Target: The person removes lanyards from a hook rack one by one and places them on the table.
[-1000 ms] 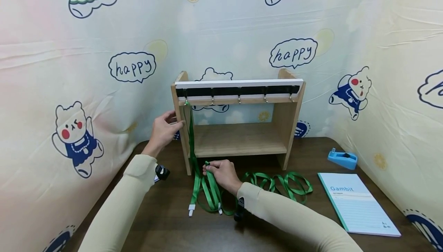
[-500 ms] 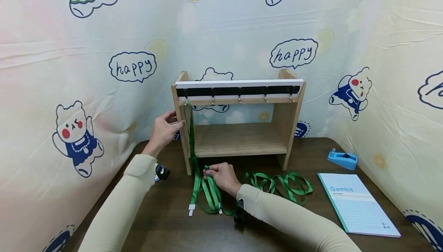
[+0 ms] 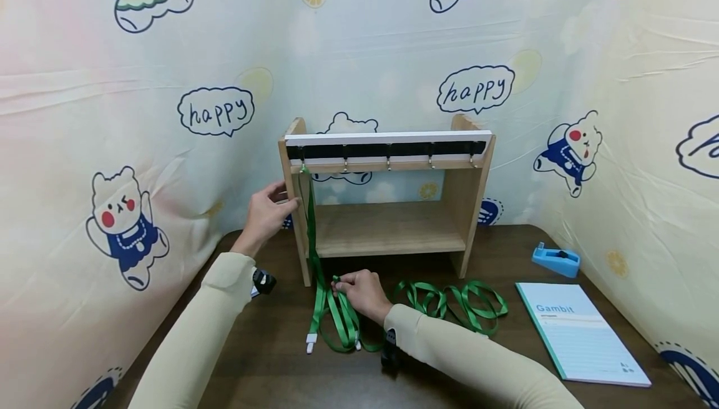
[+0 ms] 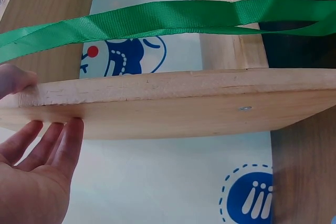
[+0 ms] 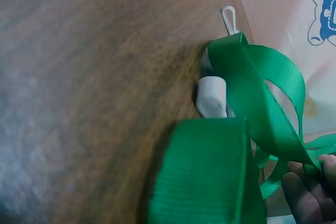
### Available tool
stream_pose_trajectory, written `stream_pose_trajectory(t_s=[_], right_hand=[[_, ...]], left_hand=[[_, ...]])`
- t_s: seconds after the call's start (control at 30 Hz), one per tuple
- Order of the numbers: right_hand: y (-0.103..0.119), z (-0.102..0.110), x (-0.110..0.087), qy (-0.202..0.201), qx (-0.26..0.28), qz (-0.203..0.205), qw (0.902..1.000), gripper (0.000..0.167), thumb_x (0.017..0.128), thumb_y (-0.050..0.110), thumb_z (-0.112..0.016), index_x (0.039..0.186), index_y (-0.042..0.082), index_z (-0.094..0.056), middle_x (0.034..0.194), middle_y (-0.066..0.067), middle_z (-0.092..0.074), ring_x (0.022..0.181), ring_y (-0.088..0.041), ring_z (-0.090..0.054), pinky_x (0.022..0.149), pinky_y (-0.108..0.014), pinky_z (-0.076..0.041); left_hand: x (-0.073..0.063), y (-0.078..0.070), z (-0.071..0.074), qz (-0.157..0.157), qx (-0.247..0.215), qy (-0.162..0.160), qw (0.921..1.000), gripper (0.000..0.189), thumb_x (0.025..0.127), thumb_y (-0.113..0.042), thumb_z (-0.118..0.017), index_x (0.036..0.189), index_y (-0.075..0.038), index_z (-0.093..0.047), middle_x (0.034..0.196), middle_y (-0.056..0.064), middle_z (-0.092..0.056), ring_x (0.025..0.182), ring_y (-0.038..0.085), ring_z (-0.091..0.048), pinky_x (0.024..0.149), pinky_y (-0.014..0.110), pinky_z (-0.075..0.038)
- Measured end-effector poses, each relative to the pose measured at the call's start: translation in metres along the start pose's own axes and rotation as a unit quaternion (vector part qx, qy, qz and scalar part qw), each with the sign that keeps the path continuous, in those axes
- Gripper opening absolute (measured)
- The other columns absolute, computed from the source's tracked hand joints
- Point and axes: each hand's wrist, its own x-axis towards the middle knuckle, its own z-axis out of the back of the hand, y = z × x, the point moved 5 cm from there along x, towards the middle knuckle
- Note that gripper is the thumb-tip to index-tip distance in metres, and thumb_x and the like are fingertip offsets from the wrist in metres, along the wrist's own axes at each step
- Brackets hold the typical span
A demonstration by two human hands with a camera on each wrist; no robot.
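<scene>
A wooden shelf (image 3: pixel 387 228) carries a white-edged black strip with several metal hooks (image 3: pixel 389 162). One green lanyard (image 3: pixel 311 228) hangs from the leftmost hook, its white clip (image 3: pixel 311 343) down at the tabletop. My left hand (image 3: pixel 266 214) pinches the shelf's left side panel (image 4: pixel 173 114), thumb on one side and fingertips on the outer face in the left wrist view. Low in front of the shelf, my right hand (image 3: pixel 364 293) pinches the top of another green lanyard (image 3: pixel 345 318). Its loops and a white plastic fitting (image 5: pixel 212 97) show in the right wrist view.
More green lanyards (image 3: pixel 474 309) lie in loose loops right of my right hand. On the table's right side are a Gambit notebook (image 3: pixel 584 334) and a blue tape dispenser (image 3: pixel 556 260). A printed cloth (image 3: pixel 359 40) surrounds the table behind and at the sides.
My right hand has sunk slightly toward the table, still holding the lanyard. The left hand has stayed on the shelf's side panel.
</scene>
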Motion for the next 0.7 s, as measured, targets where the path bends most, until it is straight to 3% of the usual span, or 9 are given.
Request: stream_pose_trajectory(t_s=[0.07, 0.2, 0.33, 0.47, 0.57, 0.7], right_hand=[[-0.0001, 0.0003, -0.0006, -0.001, -0.014, 0.001, 0.9999, 0.017, 0.096, 0.019, -0.069, 0.104, 0.012, -0.082, 0.088, 0.004, -0.080, 0.070, -0.002, -0.070, 0.049, -0.017, -0.045], [0.0000, 0.0012, -0.0017, 0.000, -0.040, 0.001, 0.9992, 0.017, 0.097, 0.021, -0.068, 0.103, 0.014, -0.082, 0.089, 0.004, -0.081, 0.048, -0.003, -0.050, 0.043, -0.019, -0.033], [-0.0011, 0.0011, -0.0031, 0.004, -0.042, 0.000, 0.9991, 0.018, 0.097, 0.021, -0.068, 0.107, 0.014, -0.081, 0.097, 0.001, -0.081, 0.044, -0.007, -0.037, 0.043, -0.021, -0.032], [-0.0028, 0.0019, -0.0043, 0.007, -0.042, 0.000, 0.9991, 0.023, 0.097, 0.022, -0.068, 0.117, 0.014, -0.077, 0.105, -0.001, -0.080, 0.059, -0.001, -0.057, 0.053, -0.021, -0.044], [-0.0033, 0.0034, -0.0045, 0.003, -0.040, 0.003, 0.9992, 0.024, 0.097, 0.022, -0.068, 0.119, 0.016, -0.076, 0.111, -0.002, -0.079, 0.083, -0.002, -0.071, 0.065, -0.022, -0.053], [-0.0022, 0.0064, -0.0026, -0.008, -0.031, 0.016, 0.9993, 0.022, 0.097, 0.022, -0.068, 0.118, 0.021, -0.077, 0.114, 0.000, -0.078, 0.096, -0.008, -0.074, 0.076, -0.026, -0.062]], left_hand=[[-0.0001, -0.0002, -0.0002, -0.002, 0.000, -0.001, 1.0000, 0.063, 0.094, -0.029, -0.070, 0.150, -0.012, -0.048, 0.145, 0.017, -0.056, 0.133, 0.035, -0.055, 0.106, 0.052, -0.054], [-0.0003, -0.0007, -0.0002, -0.002, 0.000, 0.000, 1.0000, 0.063, 0.094, -0.029, -0.071, 0.150, -0.012, -0.047, 0.145, 0.017, -0.056, 0.133, 0.035, -0.055, 0.106, 0.052, -0.054], [-0.0001, -0.0004, 0.0005, -0.001, -0.005, 0.002, 1.0000, 0.063, 0.094, -0.029, -0.071, 0.150, -0.012, -0.047, 0.146, 0.018, -0.055, 0.134, 0.035, -0.055, 0.107, 0.052, -0.053], [0.0005, -0.0002, 0.0007, -0.003, -0.006, 0.001, 1.0000, 0.063, 0.094, -0.029, -0.071, 0.150, -0.011, -0.048, 0.146, 0.018, -0.055, 0.134, 0.035, -0.055, 0.108, 0.052, -0.052], [0.0005, -0.0001, 0.0005, -0.005, -0.004, 0.000, 1.0000, 0.062, 0.094, -0.029, -0.071, 0.149, -0.011, -0.048, 0.145, 0.018, -0.056, 0.133, 0.035, -0.055, 0.108, 0.052, -0.052], [0.0006, -0.0007, 0.0002, -0.007, -0.002, 0.000, 1.0000, 0.062, 0.094, -0.029, -0.071, 0.149, -0.011, -0.048, 0.145, 0.018, -0.056, 0.133, 0.035, -0.056, 0.107, 0.052, -0.053]])
